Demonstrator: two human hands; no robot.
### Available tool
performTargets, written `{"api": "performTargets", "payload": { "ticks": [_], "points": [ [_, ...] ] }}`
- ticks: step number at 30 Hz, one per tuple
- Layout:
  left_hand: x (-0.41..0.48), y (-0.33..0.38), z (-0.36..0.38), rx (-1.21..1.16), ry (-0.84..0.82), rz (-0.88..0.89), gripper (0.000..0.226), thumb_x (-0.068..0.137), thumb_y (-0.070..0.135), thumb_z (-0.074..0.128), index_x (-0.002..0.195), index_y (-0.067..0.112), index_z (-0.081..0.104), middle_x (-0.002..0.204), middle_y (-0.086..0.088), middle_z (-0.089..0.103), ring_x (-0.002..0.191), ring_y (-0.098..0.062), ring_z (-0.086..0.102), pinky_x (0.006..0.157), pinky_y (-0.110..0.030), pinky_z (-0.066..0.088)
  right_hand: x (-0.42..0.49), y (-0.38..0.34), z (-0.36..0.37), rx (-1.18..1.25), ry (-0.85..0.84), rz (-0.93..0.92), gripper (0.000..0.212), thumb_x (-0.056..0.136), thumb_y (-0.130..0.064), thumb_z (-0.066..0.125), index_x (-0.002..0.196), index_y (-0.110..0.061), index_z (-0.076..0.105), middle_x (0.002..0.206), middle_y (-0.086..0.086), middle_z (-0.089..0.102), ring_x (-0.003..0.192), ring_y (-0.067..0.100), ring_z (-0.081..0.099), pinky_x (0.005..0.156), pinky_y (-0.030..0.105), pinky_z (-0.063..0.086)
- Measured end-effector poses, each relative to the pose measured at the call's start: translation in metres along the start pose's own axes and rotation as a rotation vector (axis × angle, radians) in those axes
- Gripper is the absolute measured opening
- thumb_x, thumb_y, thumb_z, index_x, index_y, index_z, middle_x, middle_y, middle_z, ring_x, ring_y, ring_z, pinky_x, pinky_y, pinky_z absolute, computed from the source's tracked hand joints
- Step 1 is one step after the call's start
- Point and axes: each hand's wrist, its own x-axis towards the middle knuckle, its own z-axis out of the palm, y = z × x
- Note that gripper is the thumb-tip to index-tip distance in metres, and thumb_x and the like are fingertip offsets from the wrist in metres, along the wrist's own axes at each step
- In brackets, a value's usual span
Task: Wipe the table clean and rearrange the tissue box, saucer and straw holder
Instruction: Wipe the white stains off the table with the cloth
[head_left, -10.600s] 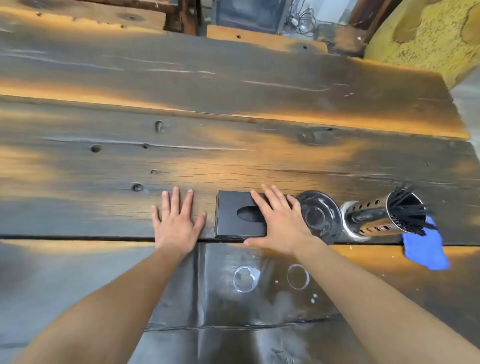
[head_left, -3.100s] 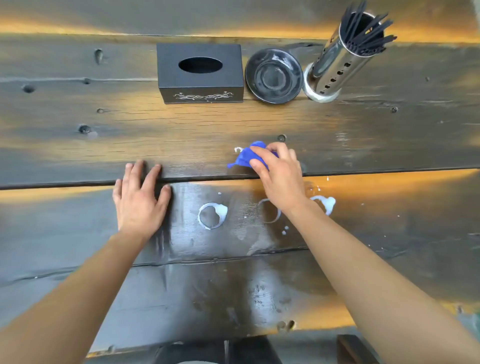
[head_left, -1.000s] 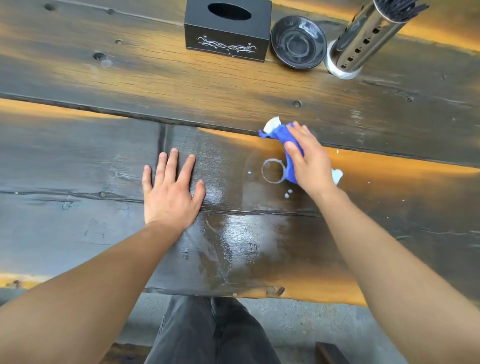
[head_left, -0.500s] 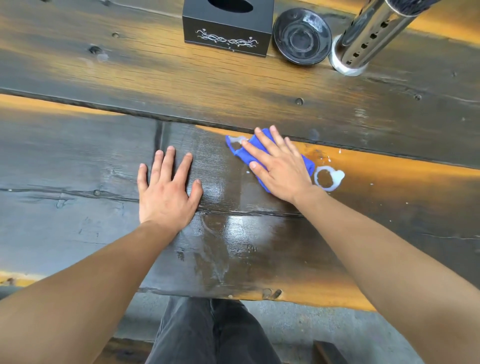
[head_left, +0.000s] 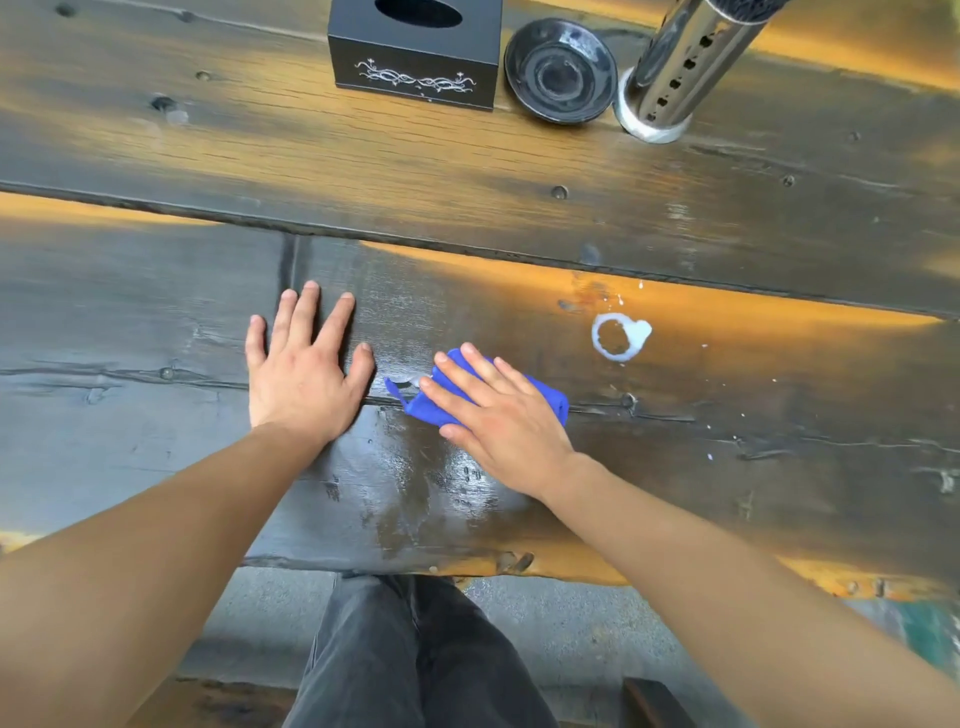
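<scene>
My right hand (head_left: 501, 410) lies flat on a blue cloth (head_left: 545, 397) and presses it onto the dark wooden table (head_left: 467, 171). Close to its left, my left hand (head_left: 301, 364) rests flat on the table with fingers spread and holds nothing. A white ring stain (head_left: 618, 336) with small white droplets marks the wood to the right of the cloth. At the far edge of the view stand a black tissue box (head_left: 415, 57), a dark saucer (head_left: 561, 70) and a perforated metal straw holder (head_left: 670, 78), side by side from left to right.
A wet, shiny patch (head_left: 431, 483) covers the wood just in front of my hands. The table's near edge (head_left: 467, 569) runs above my dark trousers (head_left: 410, 660). A dark seam (head_left: 467, 244) between planks crosses the table beyond my hands.
My right hand has slid the blue cloth toward me and to the left, over the spot where a ring stain was. The left hand has stayed flat in place.
</scene>
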Motion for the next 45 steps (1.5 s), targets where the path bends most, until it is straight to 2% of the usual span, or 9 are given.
{"api": "performTargets", "payload": {
  "ticks": [6,10,14,17,23,27,29,33,45],
  "points": [
    [-0.002,0.003,0.000,-0.029,0.007,-0.011,0.062,0.096,0.053,0.035,0.156,0.036,0.033,0.170,-0.004,0.020,0.158,-0.022,0.010,0.127,-0.051,0.003,-0.040,-0.031,0.018,0.088,0.074,0.016,0.049,0.105,-0.039,0.053,0.153,-0.030,0.050,0.163,-0.006,0.044,0.155,0.022,0.035,0.122,0.042,0.032],
    [-0.005,0.033,-0.001,-0.186,0.131,0.008,0.060,0.089,0.035,0.048,0.148,0.027,0.046,0.166,-0.008,0.031,0.156,-0.025,0.020,0.126,-0.051,0.009,-0.063,-0.040,0.021,0.292,0.112,0.069,0.041,0.105,-0.035,0.048,0.143,-0.029,0.061,0.154,-0.011,0.055,0.149,0.014,0.044,0.107,0.035,0.043],
    [-0.007,0.072,0.007,-0.207,0.045,0.047,0.063,0.093,0.044,0.048,0.154,0.036,0.035,0.169,-0.004,0.022,0.158,-0.023,0.013,0.125,-0.053,0.006,-0.088,-0.036,0.003,0.862,0.236,0.416,0.038,0.107,-0.022,0.050,0.144,-0.019,0.062,0.151,-0.014,0.054,0.147,0.005,0.044,0.122,0.029,0.034],
    [-0.011,0.081,0.017,-0.049,-0.050,0.083,0.064,0.098,0.059,0.033,0.158,0.042,0.020,0.172,0.000,0.011,0.159,-0.023,0.001,0.125,-0.056,0.000,-0.112,-0.012,-0.025,0.985,0.470,0.688,0.038,0.106,-0.017,0.050,0.143,-0.022,0.058,0.148,-0.014,0.056,0.142,-0.002,0.047,0.120,0.019,0.032],
    [-0.011,0.083,0.021,-0.002,-0.048,0.090,0.064,0.099,0.060,0.027,0.159,0.039,0.019,0.172,-0.002,0.010,0.159,-0.026,-0.001,0.125,-0.058,0.000,-0.173,0.104,-0.030,0.626,0.853,1.286,0.051,0.106,-0.037,0.037,0.152,-0.019,0.052,0.153,0.005,0.056,0.145,0.020,0.049,0.122,0.035,0.035],
    [-0.011,0.084,0.020,0.008,-0.051,0.087,0.064,0.099,0.059,0.029,0.159,0.039,0.020,0.171,-0.003,0.011,0.159,-0.026,-0.001,0.125,-0.059,0.001,-0.186,0.153,-0.022,0.339,0.587,1.539,0.061,0.105,-0.045,0.028,0.161,-0.023,0.036,0.171,0.004,0.028,0.160,0.028,0.019,0.122,0.049,0.025],
    [-0.011,0.084,0.019,0.007,-0.057,0.081,0.063,0.099,0.059,0.029,0.159,0.039,0.019,0.172,-0.003,0.011,0.159,-0.026,-0.002,0.125,-0.058,0.000,-0.180,0.160,-0.017,0.185,0.437,1.532,0.059,0.109,-0.046,0.028,0.163,-0.023,0.031,0.172,0.006,0.024,0.160,0.033,0.015,0.118,0.055,0.030],
    [-0.012,0.085,0.019,0.014,-0.059,0.084,0.063,0.100,0.057,0.029,0.159,0.038,0.018,0.172,-0.004,0.010,0.159,-0.027,-0.002,0.124,-0.059,-0.001,-0.163,0.170,-0.019,0.133,0.365,1.469,0.063,0.107,-0.049,0.024,0.163,-0.021,0.030,0.171,0.010,0.025,0.159,0.038,0.017,0.118,0.056,0.031],
    [-0.011,0.087,0.017,0.028,-0.073,0.077,0.063,0.100,0.057,0.028,0.160,0.039,0.017,0.172,-0.003,0.008,0.159,-0.026,-0.003,0.125,-0.059,-0.001,-0.090,0.107,-0.010,0.097,0.200,0.961,0.062,0.105,-0.046,0.032,0.162,-0.022,0.033,0.171,0.005,0.028,0.159,0.032,0.019,0.124,0.050,0.030]
  ]
}}
